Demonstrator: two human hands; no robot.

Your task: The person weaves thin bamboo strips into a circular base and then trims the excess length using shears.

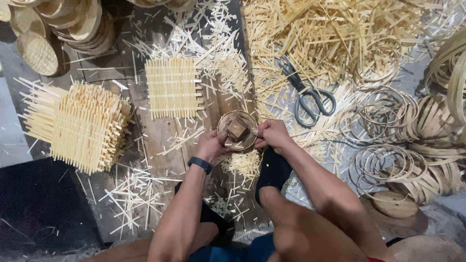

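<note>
Head camera looks down past the person's bent knees to both hands, which meet over a small round wooden mould [237, 131] resting on the plank floor [160, 140] just in front of them. Left hand [211, 145], with a dark band at the wrist [200, 164], is closed on the mould's left rim, thumb up against its edge. Right hand [273, 135] is closed on the right rim, fingertips pinching at the edge. A square wooden block [237, 129] sits in the middle of the mould, between the two hands.

Short bamboo offcuts [131, 194] lie scattered on the floor to the left of the forearm, and a wooden disc [394, 204] lies to the right, beside stacks of coiled bamboo rings [388, 162].

Farther out, grey-handled scissors [308, 94] lie on the floor just beyond the right hand, blades pointing away. A flat square woven bamboo mat [172, 87] lies beyond the left hand, and a tall stack of similar mats [80, 126] stands well to the left.

Farthest off, a large heap of loose bamboo strips [335, 34] covers the top of the view, and finished round woven baskets [53, 29] are piled in the top left corner.
</note>
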